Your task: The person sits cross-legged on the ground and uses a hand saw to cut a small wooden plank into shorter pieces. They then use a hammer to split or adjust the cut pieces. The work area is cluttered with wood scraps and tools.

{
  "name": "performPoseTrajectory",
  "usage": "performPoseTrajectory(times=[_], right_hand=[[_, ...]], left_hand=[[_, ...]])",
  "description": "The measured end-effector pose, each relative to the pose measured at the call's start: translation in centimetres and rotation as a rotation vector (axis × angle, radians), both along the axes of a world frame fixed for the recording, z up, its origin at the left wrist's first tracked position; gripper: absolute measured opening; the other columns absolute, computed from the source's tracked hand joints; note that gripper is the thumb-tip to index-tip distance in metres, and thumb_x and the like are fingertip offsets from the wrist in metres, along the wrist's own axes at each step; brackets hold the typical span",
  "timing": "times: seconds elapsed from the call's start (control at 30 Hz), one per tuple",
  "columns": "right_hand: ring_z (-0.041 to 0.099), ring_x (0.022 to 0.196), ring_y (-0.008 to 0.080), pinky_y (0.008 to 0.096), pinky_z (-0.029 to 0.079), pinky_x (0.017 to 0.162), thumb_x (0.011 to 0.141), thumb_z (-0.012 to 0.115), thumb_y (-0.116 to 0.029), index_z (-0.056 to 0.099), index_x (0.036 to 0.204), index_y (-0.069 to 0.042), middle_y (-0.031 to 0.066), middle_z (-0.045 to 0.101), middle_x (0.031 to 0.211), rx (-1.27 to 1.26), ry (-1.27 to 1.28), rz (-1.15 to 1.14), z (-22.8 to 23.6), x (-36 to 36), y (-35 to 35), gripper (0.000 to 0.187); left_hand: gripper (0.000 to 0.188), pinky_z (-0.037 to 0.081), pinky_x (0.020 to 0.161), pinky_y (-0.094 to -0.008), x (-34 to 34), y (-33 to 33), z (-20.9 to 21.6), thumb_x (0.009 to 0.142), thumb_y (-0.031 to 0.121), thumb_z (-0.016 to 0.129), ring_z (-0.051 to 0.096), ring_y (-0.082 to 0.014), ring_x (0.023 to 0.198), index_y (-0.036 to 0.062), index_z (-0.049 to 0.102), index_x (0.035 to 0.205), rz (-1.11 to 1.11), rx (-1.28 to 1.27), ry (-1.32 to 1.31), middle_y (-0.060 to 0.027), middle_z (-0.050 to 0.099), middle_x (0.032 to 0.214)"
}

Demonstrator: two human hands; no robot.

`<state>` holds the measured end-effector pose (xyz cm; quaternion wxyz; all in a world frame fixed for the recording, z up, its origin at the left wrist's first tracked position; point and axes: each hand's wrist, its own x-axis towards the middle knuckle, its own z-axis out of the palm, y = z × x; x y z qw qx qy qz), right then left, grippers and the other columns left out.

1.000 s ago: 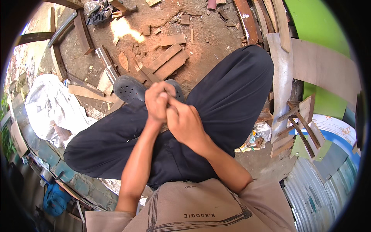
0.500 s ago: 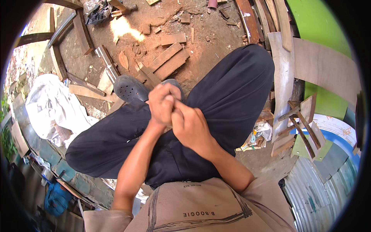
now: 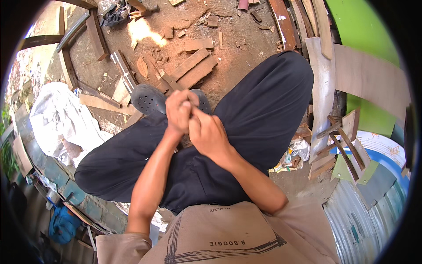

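In front of my lap, between my bent knees, my two hands are pressed together. My left hand (image 3: 176, 112) is curled into a fist, its thumb side against the fingers of my right hand (image 3: 209, 134). The right hand's fingers are bent too, closed just below and beside the left. Whatever lies between them, if anything, is hidden by the fingers. Just beyond the hands are my dark perforated clogs (image 3: 148, 99), the right one partly covered by my left hand. Past the clogs, flat wooden offcuts (image 3: 198, 72) lie on the dirt floor.
A white cloth (image 3: 61, 121) lies to the left, near wooden battens (image 3: 96, 35). Wooden-handled tools (image 3: 347, 149) rest at the right beside a pale curved board (image 3: 320, 88). Corrugated metal sheeting (image 3: 356, 220) is at lower right, a blue bundle (image 3: 65, 224) at lower left.
Both hands, still together, have shifted slightly left and a little away from me. More of the right clog shows now. The surroundings look the same.
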<state>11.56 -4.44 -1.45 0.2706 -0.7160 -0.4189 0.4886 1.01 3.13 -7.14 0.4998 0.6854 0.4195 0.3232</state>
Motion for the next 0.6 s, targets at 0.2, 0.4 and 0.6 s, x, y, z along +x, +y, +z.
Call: performPoseTrajectory(times=[0.2,0.4,0.6], right_hand=[[0.064,0.074,0.0531,0.0595,0.053,0.07,0.098,0.045,-0.025,0.066,0.114,-0.002,0.0335,0.064,0.078,0.045,0.053,0.002,2.0,0.4,1.1,0.036],[0.071,0.074,0.0447,0.049,0.06,0.069,0.094,0.051,-0.016,0.064,0.125,0.002,0.0353,0.067,0.108,0.033,0.076,0.016,12.2,2.3,-5.4,0.038],[0.065,0.074,0.052,0.0589,0.054,0.073,0.098,0.043,-0.027,0.069,0.108,-0.003,0.0329,0.065,0.078,0.016,0.04,-0.042,-2.1,-0.8,5.4,0.036]], left_hand=[[0.037,0.046,0.064,-0.0389,-0.1,0.3,1.6,0.088,0.031,0.042,0.055,-0.028,0.058,0.0023,0.06,0.073,0.027,-0.106,-0.04,-0.0117,0.06,0.067],[0.035,0.035,0.058,-0.0352,2.3,-6.0,10.6,0.083,0.036,0.048,0.043,-0.0222,0.048,0.0075,0.059,0.065,-0.012,-0.087,-0.266,-0.0039,0.05,0.054],[0.033,0.045,0.059,-0.0404,-0.9,3.9,-2.6,0.085,0.028,0.047,0.052,-0.028,0.055,-0.0002,0.059,0.072,0.069,-0.121,-0.009,-0.0138,0.061,0.067]])
